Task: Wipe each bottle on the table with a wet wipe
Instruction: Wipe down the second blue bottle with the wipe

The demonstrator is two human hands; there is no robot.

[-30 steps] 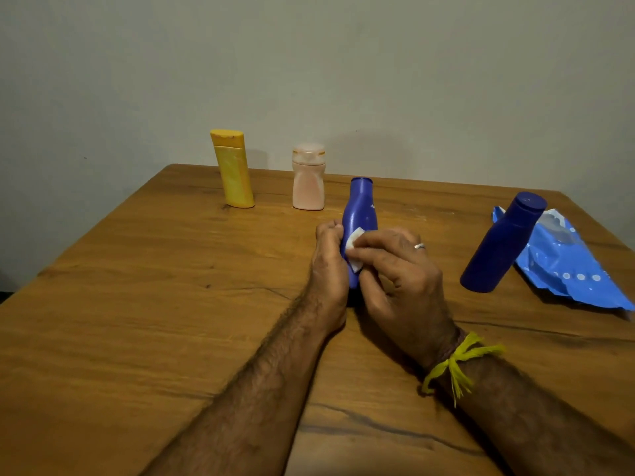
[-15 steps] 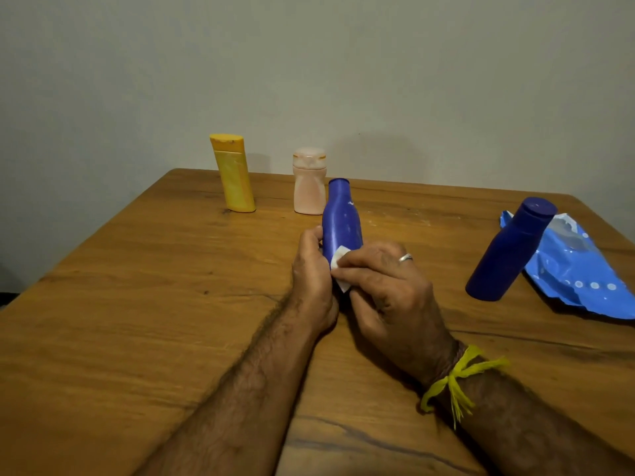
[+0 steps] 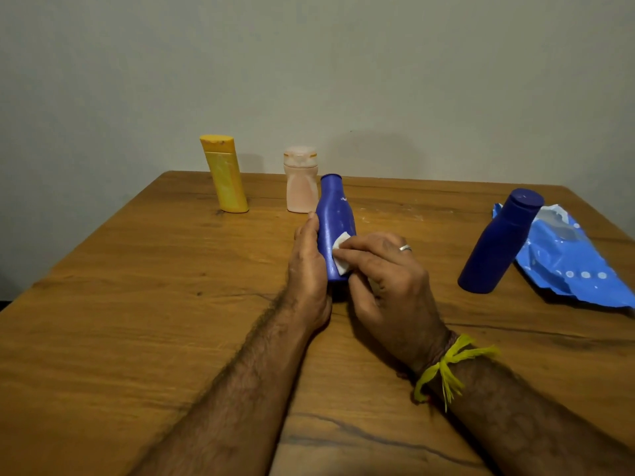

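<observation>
Worktop (image 3: 103, 321): brown wood with visible grain, its far edge set against a plain pale wall (image 3: 343, 63).

Blue bottle (image 3: 335, 214): slim, narrow neck uppermost, near the middle of the worktop. Small white marks show near its shoulder. Whether its base touches the wood cannot be told, as the hands cover its lower part.

Left hand (image 3: 307, 269): wrapped around the left side of the blue bottle, fingertips reaching up along the body, gripping it.

Right hand (image 3: 385, 269): fingers curled over a white wet wipe (image 3: 342, 254) and pressing it against the lower right side of the blue bottle. A silver ring (image 3: 405, 248) sits on one finger; a yellow thread (image 3: 446, 365) is tied round the wrist.

Yellow bottle (image 3: 225, 176): tall, flat-sided, standing with a slight lean at the far left of the worktop, well apart from the hands.

Peach bottle (image 3: 300, 182): short, pale cap, upright just right of the yellow one and just behind and left of the blue bottle's neck.

Dark blue bottle (image 3: 498, 243): capped, standing to the right, appearing tilted to the right.

Wipe packet (image 3: 567, 262): crumpled blue plastic with white dots, lying flat at the right edge, directly behind and beside the dark blue bottle.
</observation>
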